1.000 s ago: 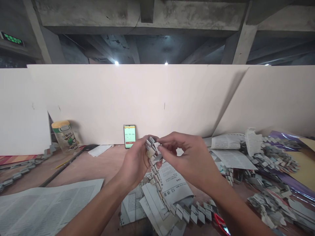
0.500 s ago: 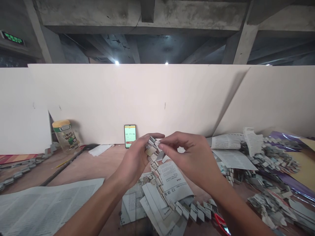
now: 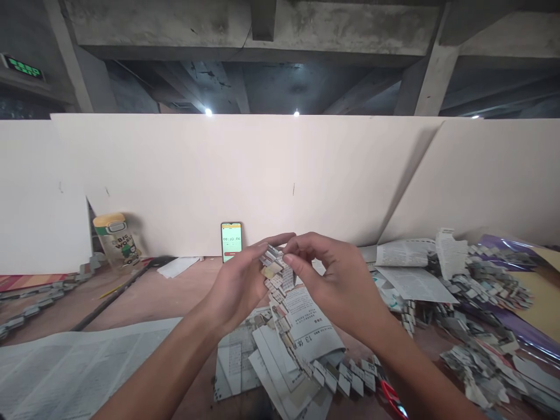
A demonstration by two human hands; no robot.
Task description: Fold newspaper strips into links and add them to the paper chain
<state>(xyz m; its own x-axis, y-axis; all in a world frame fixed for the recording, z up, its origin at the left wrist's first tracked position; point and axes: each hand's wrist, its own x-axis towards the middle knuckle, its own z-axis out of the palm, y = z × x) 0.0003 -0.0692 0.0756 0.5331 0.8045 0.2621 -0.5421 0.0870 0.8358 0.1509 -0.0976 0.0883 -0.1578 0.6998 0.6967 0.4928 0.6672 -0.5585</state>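
Note:
A long chain of folded newspaper links hangs from both hands down to the wooden table. My left hand grips the chain's top end from the left. My right hand pinches the topmost link from the right with thumb and forefinger. The chain's lower end trails over loose newspaper sheets towards the bottom right.
A phone with a lit screen leans on the white board wall. A jar with a yellow lid stands at left. A big newspaper sheet lies front left. Piles of folded links and a purple sheet crowd the right. Red-handled scissors lie near my right forearm.
Both hands have shifted slightly lower and to the right while the fingers work the top links. The phone's timer has advanced.

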